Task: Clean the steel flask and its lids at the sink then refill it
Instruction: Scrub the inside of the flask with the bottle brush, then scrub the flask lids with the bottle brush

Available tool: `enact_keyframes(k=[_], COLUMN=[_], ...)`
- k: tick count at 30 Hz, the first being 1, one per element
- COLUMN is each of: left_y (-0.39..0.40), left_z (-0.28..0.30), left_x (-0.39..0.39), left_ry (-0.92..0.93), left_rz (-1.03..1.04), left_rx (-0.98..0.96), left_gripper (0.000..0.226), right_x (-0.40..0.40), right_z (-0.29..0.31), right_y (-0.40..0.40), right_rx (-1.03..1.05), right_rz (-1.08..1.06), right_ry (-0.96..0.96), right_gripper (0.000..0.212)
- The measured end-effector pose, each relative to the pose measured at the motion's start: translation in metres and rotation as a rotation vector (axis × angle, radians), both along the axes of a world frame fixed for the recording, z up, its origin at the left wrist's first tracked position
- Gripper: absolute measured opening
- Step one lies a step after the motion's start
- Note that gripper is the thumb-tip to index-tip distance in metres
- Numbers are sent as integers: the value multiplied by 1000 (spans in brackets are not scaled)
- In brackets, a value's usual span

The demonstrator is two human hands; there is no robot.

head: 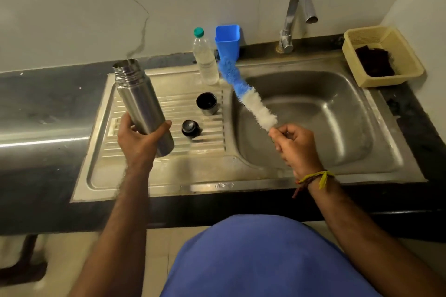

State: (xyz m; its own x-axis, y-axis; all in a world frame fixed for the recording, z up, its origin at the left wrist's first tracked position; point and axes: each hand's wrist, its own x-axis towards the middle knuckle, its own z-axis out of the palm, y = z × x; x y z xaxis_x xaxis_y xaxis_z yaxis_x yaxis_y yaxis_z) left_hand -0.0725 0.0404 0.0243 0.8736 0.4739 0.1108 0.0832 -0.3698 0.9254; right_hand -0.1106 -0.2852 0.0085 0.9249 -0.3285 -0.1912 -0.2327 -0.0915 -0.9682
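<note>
While the right hand (295, 146) pinches the soft, bendy brush (243, 93) by its handle, the left hand (142, 137) wraps the flask (142, 106) low over the draining board (135, 176); bare steel likely slippery. Two lids (207, 103) wait beyond.

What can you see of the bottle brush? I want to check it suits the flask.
The bottle brush is long and slim, with fluffy bristles, blue on the far half and white near the handle. The right hand pinches its handle end, which the fingers hide. It slants up and away over the sink basin's left edge, its blue tip near the clear plastic bottle.
</note>
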Motion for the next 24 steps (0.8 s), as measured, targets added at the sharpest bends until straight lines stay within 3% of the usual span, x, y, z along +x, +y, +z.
enact_keyframes(k=[18,20,22,24], left_y=[34,32,24,11], left_z=[-61,-65,-65,-63], left_x=[10,6,-5,-23], left_ry=[113,133,141,77], left_rz=[-83,-90,-1,179], left_rx=[-66,-57,-16,62], left_gripper=[76,85,102,94], right_x=[0,-3,-5,-6], right_z=[-23,-25,-26,-28], right_y=[42,41,40,40], right_rx=[-110,-112,-111,-102], right_rz=[-2,-7,-2,-3], right_ry=[99,110,113,115], right_gripper=[27,27,27,27])
